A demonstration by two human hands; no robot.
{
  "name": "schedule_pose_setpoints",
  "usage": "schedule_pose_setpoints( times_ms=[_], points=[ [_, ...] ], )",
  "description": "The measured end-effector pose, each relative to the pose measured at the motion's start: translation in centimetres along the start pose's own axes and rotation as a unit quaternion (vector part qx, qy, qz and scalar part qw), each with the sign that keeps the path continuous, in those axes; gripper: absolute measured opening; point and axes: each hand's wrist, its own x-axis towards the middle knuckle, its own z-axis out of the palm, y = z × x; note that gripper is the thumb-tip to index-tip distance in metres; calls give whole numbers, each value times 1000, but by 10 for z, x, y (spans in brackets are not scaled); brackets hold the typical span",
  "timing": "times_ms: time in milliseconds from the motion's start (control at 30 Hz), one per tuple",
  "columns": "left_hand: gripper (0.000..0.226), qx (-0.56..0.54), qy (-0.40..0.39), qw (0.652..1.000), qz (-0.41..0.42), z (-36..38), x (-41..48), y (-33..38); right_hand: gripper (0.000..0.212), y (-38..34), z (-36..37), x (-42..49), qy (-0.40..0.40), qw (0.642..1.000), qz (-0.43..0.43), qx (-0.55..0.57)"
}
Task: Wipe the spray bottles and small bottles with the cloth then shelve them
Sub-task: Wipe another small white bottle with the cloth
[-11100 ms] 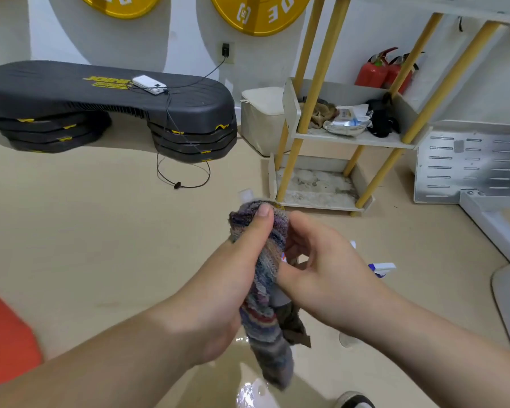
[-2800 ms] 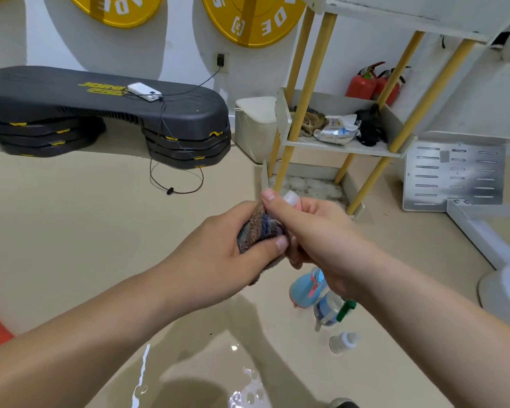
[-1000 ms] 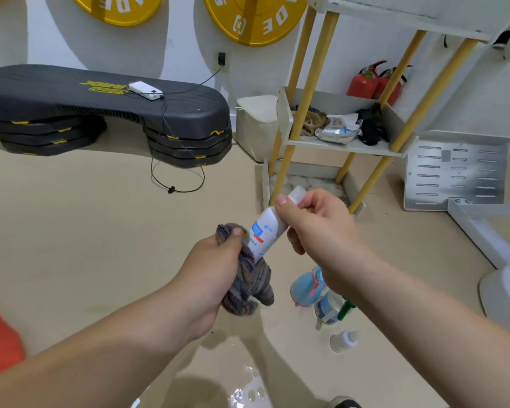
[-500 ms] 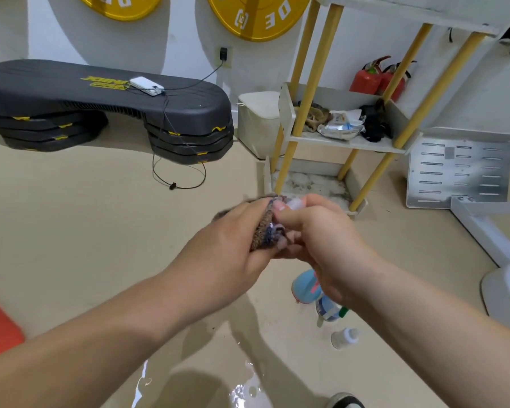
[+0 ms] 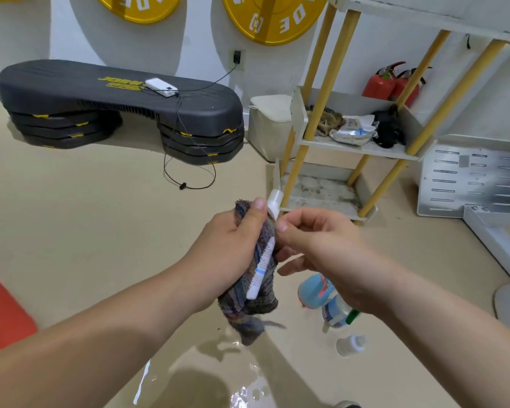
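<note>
Since half a second earlier, the two hands had drawn apart from their tight bunch, and the small white bottle (image 5: pixel 262 266) had come out of the cloth (image 5: pixel 258 303), so that its cap (image 5: pixel 274 201) and a strip of its side showed. The left hand (image 5: pixel 227 254) gripped the striped cloth, fingers curled round it and thumb up near the cap, with the cloth wrapped about the bottle's body. The right hand (image 5: pixel 321 245) pinched the bottle just under the cap with thumb and forefinger, its other fingers loosely curled. The bottle stood nearly upright, tilted a little to the right, between the hands.

On the floor to the near right lay a blue spray bottle (image 5: pixel 311 291), a clear spray bottle (image 5: pixel 334 312) touching it, and a small clear bottle (image 5: pixel 351 345) nearer still. The shelf rack (image 5: pixel 362 148) stood beyond, to the far right.
</note>
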Motion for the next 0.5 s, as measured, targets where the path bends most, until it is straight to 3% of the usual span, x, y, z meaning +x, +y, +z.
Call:
schedule_pose_setpoints(
  times_ms=[100,200,333,400,500],
  points=[
    [56,-28,52,998,-26,-1,3,-2,16,4,-1,1,-18,999,21,45],
    [55,-72,50,995,-43,0,3,-2,20,5,3,-2,-41,995,17,85],
    [61,-18,29,999,-18,4,-2,-1,25,11,13,-6,-35,999,-34,-10],
    [55,9,12,1000,28,7,-5,-4,28,14,14,-8,-16,997,-61,-37],
    [38,-2,-30,999,28,9,-9,-2,37,15,16,-10,-2,996,-84,-27]
  ],
)
